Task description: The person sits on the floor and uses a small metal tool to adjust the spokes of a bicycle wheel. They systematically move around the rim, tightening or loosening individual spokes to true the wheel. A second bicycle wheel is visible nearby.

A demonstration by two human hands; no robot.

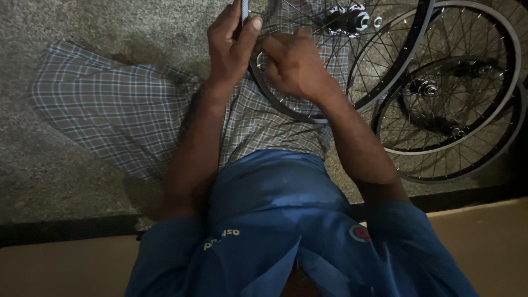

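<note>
View from your head, looking down your blue shirt [275,209] to your lap, with your legs under checked cloth [121,110] on a rough grey floor [66,176].

Your left hand [234,49], at 12 o'clock, is closed around a slim flat metal tool [244,10]. The thumb presses its side, and the top of the tool runs out of view.

Your right hand [294,66] sits just beside the left, toward 1 o'clock. Its fingers are curled down onto the near edge of a black-rimmed wheel [313,117]. What the fingertips pinch is hidden.

The wheel rests across your lap, and its hub [352,19] is at 1 o'clock. More wheels [456,148] lie overlapping on the floor at 2 to 3 o'clock, touching the one you hold.

What could go wrong, as I judge it:
- The light is dim and the spokes are thin, so the tool could slip off its mark and jab your right hand, which is almost touching it.
- Only your lap and one hand steady the wheel. A hard push could roll or tip it toward the pile at 3 o'clock.
- Your fingers are curled among the spokes and could get pinched if the wheel turns.
- The loose cloth could snag on a spoke.
</note>
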